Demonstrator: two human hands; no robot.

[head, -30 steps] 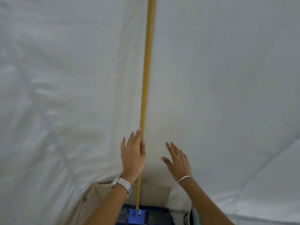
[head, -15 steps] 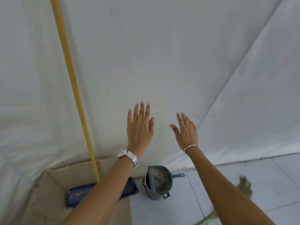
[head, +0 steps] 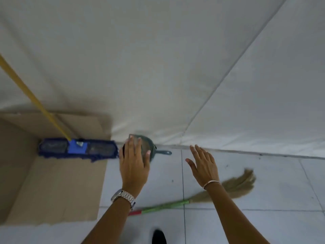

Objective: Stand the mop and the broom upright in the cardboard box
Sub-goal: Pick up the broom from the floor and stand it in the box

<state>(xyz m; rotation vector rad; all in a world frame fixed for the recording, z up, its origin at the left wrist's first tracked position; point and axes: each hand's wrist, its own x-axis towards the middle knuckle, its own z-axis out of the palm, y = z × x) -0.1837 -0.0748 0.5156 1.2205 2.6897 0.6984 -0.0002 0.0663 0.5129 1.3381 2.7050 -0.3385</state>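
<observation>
Two bare hands hover, fingers apart, holding nothing: left hand (head: 134,166), right hand (head: 204,165). Mop (head: 77,148) stands in the cardboard box (head: 52,191), handle leaning far left. Broom (head: 202,198) lies on the floor (head: 272,199) near me, so I judge it comes next.

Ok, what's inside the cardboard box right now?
Only the mop is in the cardboard box: blue head on the bottom, yellow handle rising up and left. The broom lies outside on the floor. The box's left part is out of frame.
</observation>
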